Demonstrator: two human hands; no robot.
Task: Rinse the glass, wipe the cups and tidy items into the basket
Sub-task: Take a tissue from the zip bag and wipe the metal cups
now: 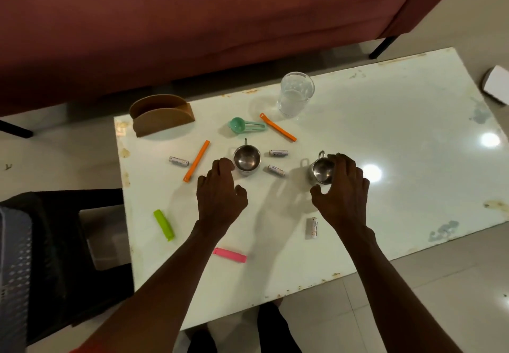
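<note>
hidden: right cup [321, 171] partly covered by right hand [341, 190]; its near wall and base are out of sight, only the rim, bowl and handle show
cut off: basket [16, 264] runs off the left edge, only a grey perforated wall and dark rim visible; white box [497, 87] clipped at the right edge
hard to read: labels on the batteries are too small to make out; can't tell if the left fingers [224, 164] touch the left cup [247, 159] or stop just short
left hand [220, 191]: over the bench [385, 137], fingers loosely curled, holding nothing, tips just beside the left cup's near-left rim
right hand: fingers curled round the right cup, thumb on the near-left side, the rest over the far-right rim
glass [296, 93]: upright at the far side of the bench, part full of water, well apart from both hands
cups: both steel, upright, mid-bench, handles pointing away
between cups: two batteries [278, 153]
left of left cup: orange clip [196, 161], another battery [178, 161]
far side: teal scoop [239, 125], second orange clip [277, 127], brown holder [162, 115]
near side: green clip [164, 224], pink clip [229, 254], battery [312, 228] just beside the right wrist
behind bench: red sofa [192, 22]
</note>
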